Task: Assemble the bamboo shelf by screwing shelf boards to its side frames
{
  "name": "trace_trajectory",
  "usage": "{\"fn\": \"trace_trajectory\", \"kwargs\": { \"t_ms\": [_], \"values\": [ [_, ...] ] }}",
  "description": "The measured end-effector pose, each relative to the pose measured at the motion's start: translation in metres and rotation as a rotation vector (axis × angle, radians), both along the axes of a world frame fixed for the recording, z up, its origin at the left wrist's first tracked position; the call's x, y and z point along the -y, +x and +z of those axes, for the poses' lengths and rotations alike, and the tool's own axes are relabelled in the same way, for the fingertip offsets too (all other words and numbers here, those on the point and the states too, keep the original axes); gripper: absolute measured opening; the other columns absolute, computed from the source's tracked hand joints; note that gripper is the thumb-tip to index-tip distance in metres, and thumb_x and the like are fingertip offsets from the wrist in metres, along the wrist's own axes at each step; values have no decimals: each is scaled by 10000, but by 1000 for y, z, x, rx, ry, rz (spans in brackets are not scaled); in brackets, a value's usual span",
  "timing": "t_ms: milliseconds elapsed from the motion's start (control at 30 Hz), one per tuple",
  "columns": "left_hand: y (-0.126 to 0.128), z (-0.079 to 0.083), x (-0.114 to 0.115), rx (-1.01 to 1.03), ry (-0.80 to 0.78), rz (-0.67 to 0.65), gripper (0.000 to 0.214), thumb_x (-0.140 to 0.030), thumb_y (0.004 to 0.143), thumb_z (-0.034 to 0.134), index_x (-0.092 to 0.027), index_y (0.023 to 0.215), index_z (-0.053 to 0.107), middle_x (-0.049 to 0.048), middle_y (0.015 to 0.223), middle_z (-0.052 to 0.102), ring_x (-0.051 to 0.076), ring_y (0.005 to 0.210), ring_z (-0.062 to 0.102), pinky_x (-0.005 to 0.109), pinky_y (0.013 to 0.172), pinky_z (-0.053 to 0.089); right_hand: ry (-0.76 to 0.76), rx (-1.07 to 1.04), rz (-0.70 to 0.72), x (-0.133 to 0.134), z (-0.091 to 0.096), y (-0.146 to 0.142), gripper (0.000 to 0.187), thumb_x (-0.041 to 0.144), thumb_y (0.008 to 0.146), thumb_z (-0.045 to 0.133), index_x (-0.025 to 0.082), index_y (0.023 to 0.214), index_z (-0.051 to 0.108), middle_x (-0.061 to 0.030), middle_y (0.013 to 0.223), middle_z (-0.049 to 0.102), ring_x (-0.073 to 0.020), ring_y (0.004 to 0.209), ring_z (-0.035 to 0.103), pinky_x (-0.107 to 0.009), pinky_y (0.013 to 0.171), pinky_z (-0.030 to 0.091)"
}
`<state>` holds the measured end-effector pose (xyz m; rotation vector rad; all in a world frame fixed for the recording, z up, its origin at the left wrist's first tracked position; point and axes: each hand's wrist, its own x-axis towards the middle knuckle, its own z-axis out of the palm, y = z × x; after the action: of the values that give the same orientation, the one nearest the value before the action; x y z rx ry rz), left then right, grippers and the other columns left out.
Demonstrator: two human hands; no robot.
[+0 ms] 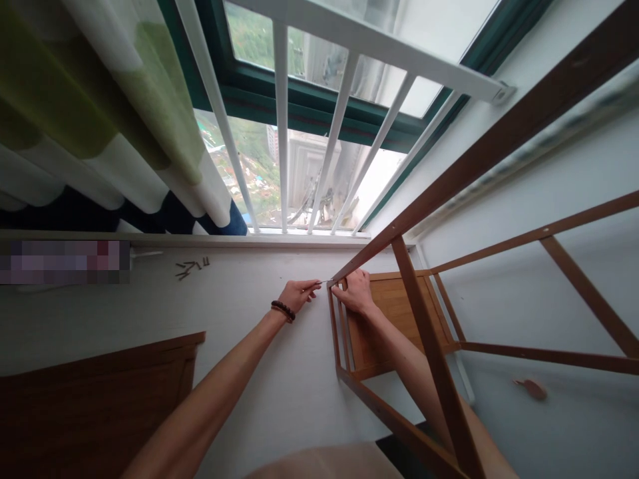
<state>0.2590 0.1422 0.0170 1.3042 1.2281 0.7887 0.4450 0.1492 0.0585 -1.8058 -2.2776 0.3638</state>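
Note:
A brown wooden shelf frame [414, 286] lies on its side at the right, with slats and a wooden panel [394, 303] at its far end. My left hand [298, 294], wearing dark beads at the wrist, pinches a thin metal tool [323, 282] that looks like a hex key. The tool's tip meets the frame's near-left corner. Just right of that corner, my right hand [357, 291] is wrapped over the end rail of the frame, steadying contact with the wood. Its fingertips are partly hidden by the rail.
Several small bolts [188, 267] lie on the white floor [239, 293] to the left. A loose wooden panel [100, 392] rests at lower left. White railing bars [282, 133] and a curtain [114, 113] stand ahead. A pinkish brush-like item [534, 388] is at right.

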Motion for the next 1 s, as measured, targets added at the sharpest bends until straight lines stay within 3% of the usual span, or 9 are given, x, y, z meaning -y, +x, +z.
{"fn": "trace_trajectory", "kwargs": {
  "t_ms": [67, 133, 333, 400, 533, 633, 733, 833, 1000],
  "values": [
    [-1, 0, -1, -120, 85, -38, 289, -353, 726, 552, -201, 931, 686, 12, 716, 684, 78, 448, 542, 215, 535, 489, -4, -6, 7, 0, 1, 0, 196, 368, 706, 518, 198, 792, 562, -22, 797, 545, -185, 823, 424, -324, 820, 247],
    [-2, 2, -3, -144, 72, -66, 284, -339, 742, 525, -203, 934, 684, 8, 695, 682, 70, 414, 528, 202, 509, 477, 2, -6, 6, 0, 2, -1, 182, 358, 701, 526, 199, 785, 555, -23, 809, 547, -187, 826, 425, -326, 819, 245],
    [3, 14, -14, -7, -162, -151, 274, -377, 731, 533, -149, 737, 685, 65, 736, 702, 158, 669, 639, 239, 618, 503, 3, -1, 3, 1, 4, -1, 182, 358, 697, 535, 201, 786, 552, -19, 804, 548, -185, 823, 429, -322, 823, 244],
    [3, 17, -17, 41, -266, -119, 321, -416, 725, 543, -122, 701, 670, 105, 797, 703, 176, 702, 639, 263, 645, 506, 1, 3, 2, 1, 3, -1, 192, 369, 701, 529, 199, 788, 554, -19, 792, 547, -183, 819, 428, -320, 819, 246],
    [0, 21, -19, 208, -485, -23, 323, -395, 674, 638, -98, 801, 639, 154, 934, 679, 173, 761, 639, 277, 696, 509, 13, 11, -9, 1, 0, 0, 195, 369, 704, 522, 191, 779, 549, -13, 765, 540, -177, 810, 421, -312, 807, 247],
    [-5, 20, -19, 245, -642, -46, 392, -430, 621, 689, -98, 819, 623, 171, 1011, 652, 171, 779, 638, 269, 681, 513, 9, 9, -5, 0, -1, 0, 191, 368, 704, 522, 188, 762, 547, -6, 743, 532, -171, 794, 414, -307, 802, 246],
    [-9, 18, -23, 210, -690, -118, 423, -472, 604, 689, -97, 792, 629, 166, 990, 658, 169, 777, 633, 249, 647, 508, 12, 3, -3, 0, -2, 0, 184, 361, 704, 520, 185, 751, 543, -4, 729, 525, -166, 780, 408, -302, 798, 248],
    [-9, 19, -28, 159, -510, -139, 344, -426, 643, 666, -113, 779, 626, 119, 904, 678, 155, 753, 623, 242, 629, 501, 23, 6, -8, 0, -3, 1, 197, 371, 699, 524, 181, 748, 537, -8, 738, 524, -167, 779, 404, -300, 795, 249],
    [-9, 22, -24, -237, 148, -155, 182, -328, 735, 580, -164, 747, 657, 57, 744, 674, 168, 720, 613, 263, 650, 478, 26, 2, 5, -1, -5, 2, 213, 386, 715, 512, 183, 767, 550, -13, 739, 517, -173, 795, 401, -305, 794, 244]
  ]
}}
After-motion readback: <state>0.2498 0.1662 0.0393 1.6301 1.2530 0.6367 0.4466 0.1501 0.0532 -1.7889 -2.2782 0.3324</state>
